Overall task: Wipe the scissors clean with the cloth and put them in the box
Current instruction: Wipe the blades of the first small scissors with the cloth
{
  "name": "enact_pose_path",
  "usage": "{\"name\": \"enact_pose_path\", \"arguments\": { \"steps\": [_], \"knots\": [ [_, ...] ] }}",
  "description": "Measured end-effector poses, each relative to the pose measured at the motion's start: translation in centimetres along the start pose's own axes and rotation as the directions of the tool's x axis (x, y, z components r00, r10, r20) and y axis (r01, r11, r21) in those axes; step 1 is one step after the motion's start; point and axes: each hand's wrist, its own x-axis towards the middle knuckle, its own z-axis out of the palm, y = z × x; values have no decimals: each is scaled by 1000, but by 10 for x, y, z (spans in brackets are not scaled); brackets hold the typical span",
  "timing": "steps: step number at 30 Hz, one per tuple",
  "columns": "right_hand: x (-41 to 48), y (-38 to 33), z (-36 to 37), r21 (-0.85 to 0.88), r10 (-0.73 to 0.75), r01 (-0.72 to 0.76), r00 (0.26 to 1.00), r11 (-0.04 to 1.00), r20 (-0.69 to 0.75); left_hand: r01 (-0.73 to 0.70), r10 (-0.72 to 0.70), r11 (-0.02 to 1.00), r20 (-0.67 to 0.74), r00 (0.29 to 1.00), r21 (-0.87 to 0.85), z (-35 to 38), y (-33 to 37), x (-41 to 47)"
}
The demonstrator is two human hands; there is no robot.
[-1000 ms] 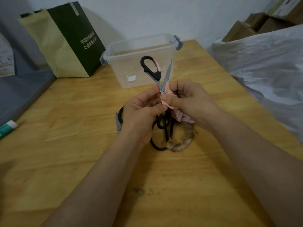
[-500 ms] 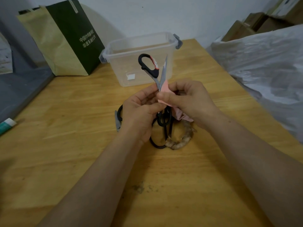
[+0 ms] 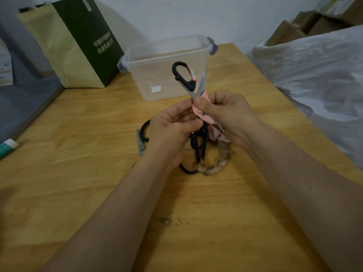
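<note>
Left hand (image 3: 170, 132) grips the open scissors (image 3: 189, 85); right hand (image 3: 227, 116) pinches the pink cloth (image 3: 209, 120) around 1 blade, seemingly. Box (image 3: 157, 73) just behind.

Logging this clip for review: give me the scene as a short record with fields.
scissors: held open, one handle and one blade up
left hand: grips the scissors near the pivot
right hand: pinches pink cloth on the blade
box: clear, lidless, behind the hands, no scissors inside
table: second pair lies beneath the left hand
stage: wiping, not boxed
</note>
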Motion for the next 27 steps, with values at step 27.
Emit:
{"name": "enact_pose_path", "arguments": {
  "steps": [27],
  "knots": [
    [-2, -21, -6, -278, -108, 87, 992, 957, -62, -153, 143, 986, -143, 979, -62, -3, 21, 1]
  ]
}}
